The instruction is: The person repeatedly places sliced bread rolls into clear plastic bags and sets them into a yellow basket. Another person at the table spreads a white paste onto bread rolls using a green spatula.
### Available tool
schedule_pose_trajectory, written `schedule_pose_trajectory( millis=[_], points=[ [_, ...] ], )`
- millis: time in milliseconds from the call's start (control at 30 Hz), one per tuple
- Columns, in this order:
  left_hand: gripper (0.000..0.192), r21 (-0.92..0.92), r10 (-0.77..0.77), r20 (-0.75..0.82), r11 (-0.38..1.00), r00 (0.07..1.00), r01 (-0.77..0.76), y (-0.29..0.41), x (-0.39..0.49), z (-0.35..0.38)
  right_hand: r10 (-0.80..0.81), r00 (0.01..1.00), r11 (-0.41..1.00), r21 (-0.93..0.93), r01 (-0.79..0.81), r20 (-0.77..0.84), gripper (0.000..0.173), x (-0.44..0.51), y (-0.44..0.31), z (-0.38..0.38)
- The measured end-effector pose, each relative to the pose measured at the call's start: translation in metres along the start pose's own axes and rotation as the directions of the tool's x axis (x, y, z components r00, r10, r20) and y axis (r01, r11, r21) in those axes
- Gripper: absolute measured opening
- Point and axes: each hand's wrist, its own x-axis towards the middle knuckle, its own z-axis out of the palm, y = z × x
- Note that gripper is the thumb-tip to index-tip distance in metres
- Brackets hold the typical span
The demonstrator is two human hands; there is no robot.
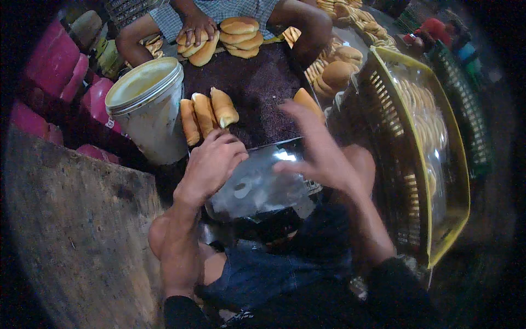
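Observation:
Three filled bread rolls (204, 117) lie side by side at the left of a dark, crumb-speckled board (267, 90), pale filling visible at some ends. My left hand (215, 160) is at their near ends, fingers bent; whether it grips one is hidden. My right hand (320, 152) is blurred, thumb and fingers spread, with nothing visible between them. Just beyond its fingers, a piece of bread (307, 102) rests on the board's right edge. A shiny grey surface (254, 185) lies below both hands, in front of me.
Opposite sits a person, one hand (197, 26) on a bread pile (203, 51); another bun stack (241, 37) is alongside. A white bucket (152, 127) stands left of the board, above a wooden panel (82, 214). At right are a yellow-rimmed crate (466, 172) with bagged bread and more buns (339, 74).

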Motion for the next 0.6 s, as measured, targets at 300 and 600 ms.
schedule_pose_trajectory(
  millis=[300, 600],
  points=[
    [0.054, -0.725, -0.564, -0.47, 0.685, 0.679, 0.067, -0.014, 0.022, 0.025, 0.546, 0.836, 0.471, 0.805, -0.36, 0.055, 0.016, 0.015, -0.01, 0.021],
    [0.025, -0.988, -0.691, -0.152, 0.085, 0.706, -0.129, -0.027, 0.011, 0.033, 0.755, 0.651, 0.217, 0.907, -0.362, 0.079, 0.026, -0.005, -0.037, 0.043]
  ],
)
